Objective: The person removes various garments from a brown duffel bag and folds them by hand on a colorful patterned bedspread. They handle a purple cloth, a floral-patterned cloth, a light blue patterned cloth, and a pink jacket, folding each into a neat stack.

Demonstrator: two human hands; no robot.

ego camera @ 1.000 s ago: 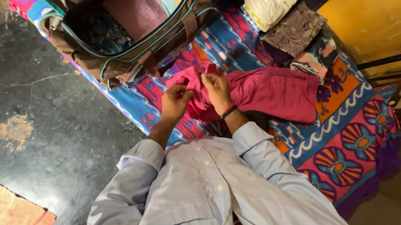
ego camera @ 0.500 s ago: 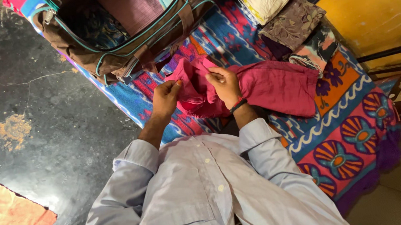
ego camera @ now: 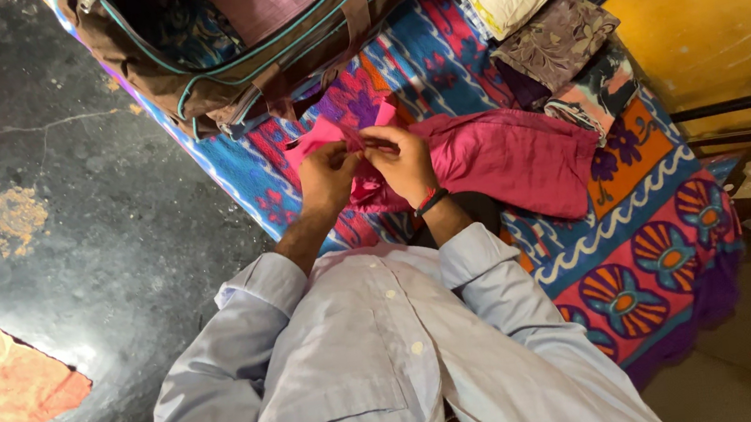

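Head camera, looking straight down: a magenta garment (ego camera: pixel 506 156) of crumpled, soft cloth lies on a bed covered with a bright patterned bedspread (ego camera: pixel 654 255) in blue, pink and orange. Its long axis runs across the picture, from the bunched end at the hands out toward the person's right, where the broad end stops just short of a stack of folded clothes (ego camera: pixel 552 26). A paler pink edge of the cloth shows at the bunched end. The left hand (ego camera: pixel 327 181) has its grip pinched narrow on that pink edge, and the right hand (ego camera: pixel 403 161), with a dark band at the wrist, pinches the same fabric just beside it, fingertips nearly meeting. Beyond the hands stands an open brown bag (ego camera: pixel 283 61) with teal piping, clothes visible inside.
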